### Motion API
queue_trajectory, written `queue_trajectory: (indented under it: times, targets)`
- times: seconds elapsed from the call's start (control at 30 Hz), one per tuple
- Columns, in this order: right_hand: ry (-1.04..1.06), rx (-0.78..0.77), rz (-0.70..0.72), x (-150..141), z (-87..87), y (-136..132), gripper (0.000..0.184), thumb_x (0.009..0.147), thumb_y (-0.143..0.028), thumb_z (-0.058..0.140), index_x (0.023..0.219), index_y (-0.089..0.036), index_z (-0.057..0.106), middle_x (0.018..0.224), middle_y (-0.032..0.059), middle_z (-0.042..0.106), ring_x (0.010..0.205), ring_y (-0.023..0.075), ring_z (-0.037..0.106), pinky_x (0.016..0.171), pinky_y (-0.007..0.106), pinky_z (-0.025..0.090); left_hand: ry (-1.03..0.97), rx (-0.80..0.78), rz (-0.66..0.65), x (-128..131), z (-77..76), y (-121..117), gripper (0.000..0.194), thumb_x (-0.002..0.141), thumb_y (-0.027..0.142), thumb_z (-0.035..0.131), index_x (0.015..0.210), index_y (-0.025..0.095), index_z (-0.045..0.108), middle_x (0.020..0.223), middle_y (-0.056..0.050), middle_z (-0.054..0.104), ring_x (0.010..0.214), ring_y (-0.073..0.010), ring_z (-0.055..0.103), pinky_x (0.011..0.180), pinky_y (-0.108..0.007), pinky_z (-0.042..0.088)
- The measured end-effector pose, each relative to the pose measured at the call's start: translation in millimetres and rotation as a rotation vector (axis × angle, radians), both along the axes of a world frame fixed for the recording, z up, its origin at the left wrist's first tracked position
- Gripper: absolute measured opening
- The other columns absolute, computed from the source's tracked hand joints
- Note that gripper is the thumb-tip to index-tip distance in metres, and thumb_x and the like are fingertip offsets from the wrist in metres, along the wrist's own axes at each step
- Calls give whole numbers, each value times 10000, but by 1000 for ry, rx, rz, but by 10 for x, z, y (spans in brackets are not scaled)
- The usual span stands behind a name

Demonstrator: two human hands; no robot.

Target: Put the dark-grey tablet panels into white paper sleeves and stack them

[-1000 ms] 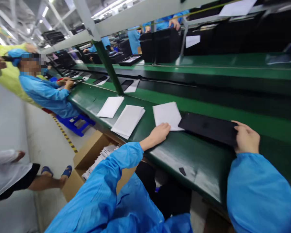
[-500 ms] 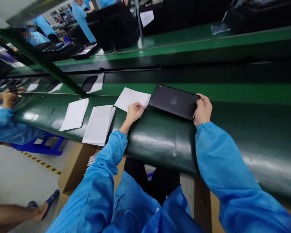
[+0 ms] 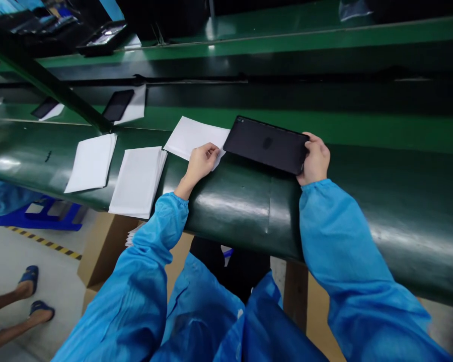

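Note:
A dark tablet [image 3: 266, 146] is held tilted over the green bench by my right hand [image 3: 314, 158], whose fingers wrap its right end. My left hand [image 3: 202, 162] pinches the near right edge of a white paper sleeve [image 3: 194, 136] lying on the bench. The tablet's left end reaches to the sleeve's right edge and overlaps it in view. To the left of my left hand lie two stacks of white sleeves, a nearer stack [image 3: 138, 181] and a farther-left stack [image 3: 90, 162].
A green post [image 3: 49, 80] rises at the left of the green bench [image 3: 234, 211]. Behind it, a dark tablet [image 3: 118, 104] lies on a white sleeve. A cardboard box [image 3: 100, 246] stands below the bench. Another person's feet [image 3: 32, 296] and a blue stool [image 3: 41, 213] are at lower left.
The view has shifted down and to the right. My right hand still holds the tablet, and my left hand stays at the sleeve's edge. The other person's feet have moved apart.

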State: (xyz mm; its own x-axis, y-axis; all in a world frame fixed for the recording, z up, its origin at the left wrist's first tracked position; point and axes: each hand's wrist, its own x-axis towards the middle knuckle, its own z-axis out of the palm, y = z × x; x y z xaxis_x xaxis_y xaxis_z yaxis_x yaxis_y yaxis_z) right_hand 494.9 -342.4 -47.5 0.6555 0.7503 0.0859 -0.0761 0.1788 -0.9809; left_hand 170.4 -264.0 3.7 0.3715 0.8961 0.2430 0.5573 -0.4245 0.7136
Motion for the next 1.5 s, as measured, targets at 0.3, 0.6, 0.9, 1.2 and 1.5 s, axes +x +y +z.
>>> queue_trajectory:
  times: [0.3,0.6,0.9,1.2,1.5]
  targets:
    - [138,-31,49,-21,53,-21,322,813,-502,685,1022,-261,729,986,39,722,960,236,708,767,380,637,46,59,13,28,19,-27,128,949,243,622,1009,182,717,753,-8,699,649,-142,597,695,-269,481]
    - [-22,86,-31,-187,21,5,306,866,-504,661,1103,-312,644,1066,42,671,1033,240,716,723,378,639,-26,156,-5,13,-44,-23,172,967,206,591,1136,207,626,819,9,664,625,-122,550,672,-261,455]
    - [-95,24,49,-408,149,-129,383,878,-552,652,1199,-348,611,1029,28,658,928,228,718,640,343,607,-6,170,60,16,-68,-8,149,975,219,585,1124,208,597,848,2,675,634,-124,538,688,-264,441]
    - [-167,9,90,-521,240,-183,388,856,-556,657,1177,-341,619,892,20,599,821,229,656,658,366,558,61,126,59,37,30,-70,173,983,246,596,1148,205,626,879,-30,694,806,-176,633,757,-271,459]
    - [-203,111,-52,-614,443,-229,264,817,-359,620,1051,-252,676,862,26,562,790,192,529,788,346,500,64,136,68,48,24,-72,158,980,191,581,1134,209,613,891,-31,687,847,-178,641,778,-271,456]
